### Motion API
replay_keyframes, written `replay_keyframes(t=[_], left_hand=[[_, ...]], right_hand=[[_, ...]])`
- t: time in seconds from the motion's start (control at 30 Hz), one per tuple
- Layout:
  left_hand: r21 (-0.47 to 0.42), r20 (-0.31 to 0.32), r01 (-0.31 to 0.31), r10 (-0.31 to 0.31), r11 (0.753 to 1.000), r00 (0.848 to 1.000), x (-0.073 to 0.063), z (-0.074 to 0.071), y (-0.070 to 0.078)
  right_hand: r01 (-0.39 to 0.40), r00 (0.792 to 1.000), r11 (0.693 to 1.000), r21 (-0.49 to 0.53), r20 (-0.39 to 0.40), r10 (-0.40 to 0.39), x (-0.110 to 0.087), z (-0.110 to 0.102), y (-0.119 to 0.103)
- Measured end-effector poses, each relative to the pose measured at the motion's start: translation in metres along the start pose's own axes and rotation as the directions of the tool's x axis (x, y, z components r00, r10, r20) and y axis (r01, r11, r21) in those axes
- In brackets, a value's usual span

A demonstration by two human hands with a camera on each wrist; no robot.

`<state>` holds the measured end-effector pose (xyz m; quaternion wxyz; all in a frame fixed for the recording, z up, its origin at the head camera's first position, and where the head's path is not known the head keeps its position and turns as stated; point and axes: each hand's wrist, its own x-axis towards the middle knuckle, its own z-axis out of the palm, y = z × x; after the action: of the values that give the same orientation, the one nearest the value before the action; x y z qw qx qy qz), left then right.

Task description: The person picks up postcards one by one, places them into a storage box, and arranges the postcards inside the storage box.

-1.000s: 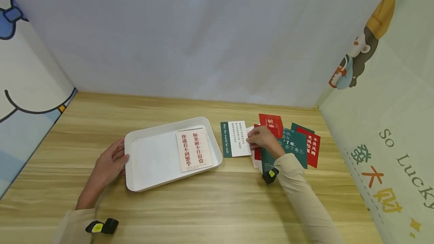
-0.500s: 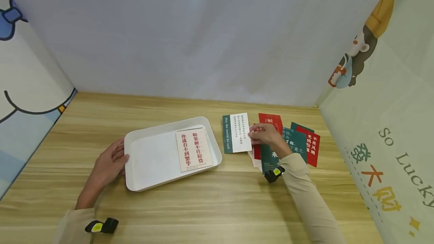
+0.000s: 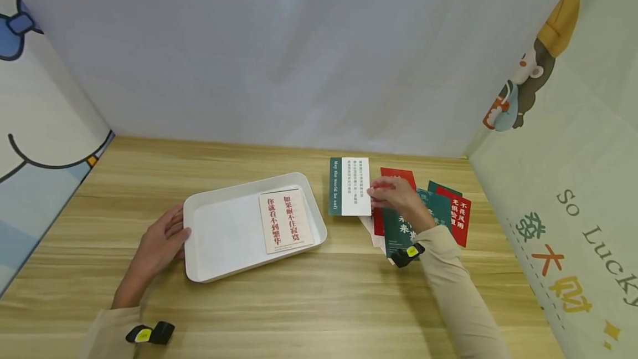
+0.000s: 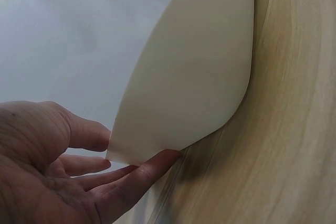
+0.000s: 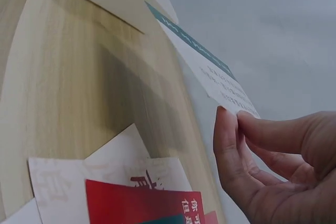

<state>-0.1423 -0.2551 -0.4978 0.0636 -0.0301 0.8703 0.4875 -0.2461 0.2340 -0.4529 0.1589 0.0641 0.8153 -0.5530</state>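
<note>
My right hand [image 3: 399,198] pinches the right edge of a green-and-white card [image 3: 350,187] between thumb and fingertips. In the right wrist view that card [image 5: 202,59] is raised and tilted above the table, its shadow below. At the left end of a white tray [image 3: 224,226], my left hand [image 3: 161,240] grips the rim. The left wrist view puts the thumb on the inner side and the fingers against the outer wall [image 4: 184,77]. A cream card with red characters [image 3: 285,220] lies in the tray's right part, with a dark edge showing behind it.
Under and beside my right hand lies a loose spread of cards: a dark green card [image 3: 399,237], a red card [image 3: 459,218] and several others, partly overlapping. The wooden table [image 3: 299,303] meets a pale cloth wall [image 3: 289,71] at the back.
The green-and-white card has been raised off the table and moved slightly back and to the right with my right hand. My left hand and the tray stay where they were.
</note>
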Motion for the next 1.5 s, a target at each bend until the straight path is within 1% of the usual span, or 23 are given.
replay_keyframes(t=[0.17, 0.3, 0.47, 0.6, 0.8, 1.07, 1.2, 1.33, 1.5], left_hand=[[0.017, 0.002, 0.009, -0.009, 1.000, 1.000, 0.000, -0.001, 0.002], [0.022, 0.007, 0.011, -0.011, 1.000, 1.000, 0.000, -0.001, 0.002], [0.016, -0.001, 0.004, -0.004, 1.000, 1.000, 0.000, 0.000, 0.001], [0.010, -0.008, -0.003, 0.003, 1.000, 1.000, -0.001, 0.000, -0.001], [-0.014, -0.010, -0.003, 0.003, 1.000, 1.000, -0.002, 0.000, -0.003], [-0.025, -0.011, 0.000, 0.000, 1.000, 1.000, -0.001, 0.000, -0.002], [-0.019, -0.012, 0.004, -0.004, 1.000, 1.000, -0.001, 0.000, 0.000], [-0.024, -0.014, -0.007, 0.007, 1.000, 1.000, 0.000, -0.001, 0.000], [-0.045, -0.006, 0.006, -0.007, 0.999, 1.000, 0.001, -0.002, -0.001]], right_hand=[[0.017, 1.000, 0.999, 0.030, 0.017, -0.018, -0.003, 0.005, -0.009], [0.040, 0.998, 0.997, 0.059, 0.052, -0.043, -0.004, 0.013, -0.015], [0.034, 0.995, 0.994, 0.102, 0.087, -0.043, -0.004, 0.025, -0.019], [0.027, 0.993, 0.991, 0.130, 0.110, -0.042, -0.004, 0.036, -0.022], [0.029, 0.992, 0.986, 0.165, 0.114, -0.048, -0.004, 0.054, -0.025], [0.061, 0.984, 0.981, 0.186, 0.151, -0.089, -0.008, 0.075, -0.030], [0.072, 0.979, 0.975, 0.212, 0.174, -0.110, -0.007, 0.086, -0.031], [0.067, 0.979, 0.981, 0.185, 0.180, -0.101, -0.006, 0.097, -0.032], [0.078, 0.978, 0.988, 0.133, 0.184, -0.102, -0.009, 0.108, -0.034]])
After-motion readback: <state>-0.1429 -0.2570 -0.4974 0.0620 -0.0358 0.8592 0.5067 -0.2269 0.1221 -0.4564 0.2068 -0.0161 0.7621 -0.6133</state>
